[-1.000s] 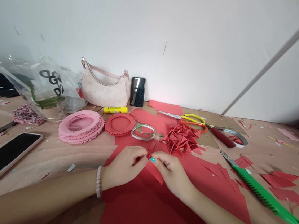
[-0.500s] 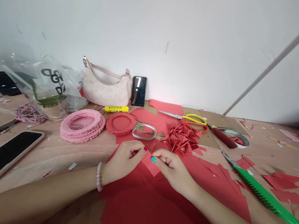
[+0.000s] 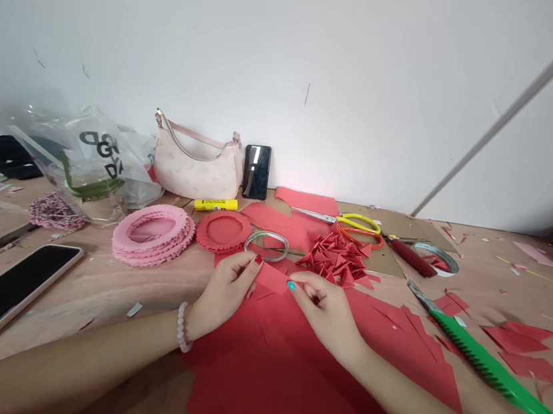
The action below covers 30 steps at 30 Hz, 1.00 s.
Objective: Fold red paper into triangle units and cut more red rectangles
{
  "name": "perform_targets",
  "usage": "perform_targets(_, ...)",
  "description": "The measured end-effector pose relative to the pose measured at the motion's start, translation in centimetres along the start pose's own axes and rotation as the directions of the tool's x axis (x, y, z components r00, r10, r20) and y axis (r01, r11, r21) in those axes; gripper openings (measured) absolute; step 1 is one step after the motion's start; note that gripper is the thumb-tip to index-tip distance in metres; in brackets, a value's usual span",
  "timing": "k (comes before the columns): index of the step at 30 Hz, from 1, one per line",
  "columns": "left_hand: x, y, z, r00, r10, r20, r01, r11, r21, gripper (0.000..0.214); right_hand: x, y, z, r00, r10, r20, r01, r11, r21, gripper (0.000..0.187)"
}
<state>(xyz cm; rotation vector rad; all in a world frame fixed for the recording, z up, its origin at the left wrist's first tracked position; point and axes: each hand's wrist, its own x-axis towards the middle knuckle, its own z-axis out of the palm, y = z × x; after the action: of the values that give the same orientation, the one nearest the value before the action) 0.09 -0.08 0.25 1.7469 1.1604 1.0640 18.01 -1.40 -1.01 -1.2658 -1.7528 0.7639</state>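
Note:
Both hands pinch a small red paper piece [image 3: 272, 278] just above the big red paper sheets [image 3: 297, 364] on the table. My left hand [image 3: 226, 291], with a pink bead bracelet at the wrist, grips the piece's left edge. My right hand [image 3: 327, 310] grips its right edge between thumb and fingers. A pile of folded red paper triangles [image 3: 338, 258] lies right behind the hands, and a ring of tape [image 3: 266, 245] sits beside it.
Pink paper rings [image 3: 153, 234] and a red paper ring [image 3: 223, 231] lie back left, with a glue stick [image 3: 215, 205], handbag [image 3: 196, 163] and phone [image 3: 255, 171]. Another phone [image 3: 3, 298] lies at left. Yellow scissors [image 3: 350, 221] and a green-handled knife [image 3: 482, 356] lie right.
The hands have moved apart a little and away from me, and the red piece between them now spreads out wider and flatter than a second ago.

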Motion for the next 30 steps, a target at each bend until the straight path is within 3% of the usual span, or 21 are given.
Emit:
perform_targets(3, 0.0, -0.1, 0.1, 0.995, 0.093, 0.038, -0.095, 0.994, 0.057, 0.033, -0.4, 0.0, 0.2, 0.997, -0.063, -0.041, 0.060, 0.995, -0.079, 0.024)
perform_targets(7, -0.3, 0.2, 0.1, 0.983, 0.159, 0.090, -0.167, 0.983, 0.081, 0.030, -0.8, -0.7, 0.1, 0.989, -0.136, 0.050, 0.141, 0.981, -0.131, 0.022)
perform_targets(11, -0.7, 0.4, 0.1, 0.984, 0.110, 0.140, -0.109, 0.994, -0.011, 0.015, -0.7, -1.1, 0.0, 0.990, -0.121, 0.071, 0.126, 0.990, -0.071, 0.012)
perform_targets(14, -0.6, 0.4, 0.1, 0.991, 0.060, 0.122, -0.052, 0.996, -0.074, 0.021, -0.5, -1.1, 0.0, 0.992, -0.116, 0.058, 0.117, 0.993, 0.001, 0.004)
perform_targets(18, -0.1, 0.1, 0.2, 0.997, -0.015, 0.069, 0.018, 0.999, -0.033, 0.025, -0.4, -1.0, -0.1, 0.987, -0.116, 0.115, 0.113, 0.993, 0.035, 0.010)
perform_targets(23, 0.1, -0.2, 0.3, 0.985, 0.012, 0.170, -0.012, 1.000, 0.003, 0.015, -0.4, -0.6, 0.0, 0.991, -0.080, 0.107, 0.068, 0.992, 0.107, 0.007)
perform_targets(30, 0.1, -0.5, 0.5, 0.974, -0.070, 0.214, 0.094, 0.990, -0.104, 0.010, -0.2, -0.6, 0.0, 0.991, -0.012, 0.132, -0.021, 0.967, 0.253, 0.005)
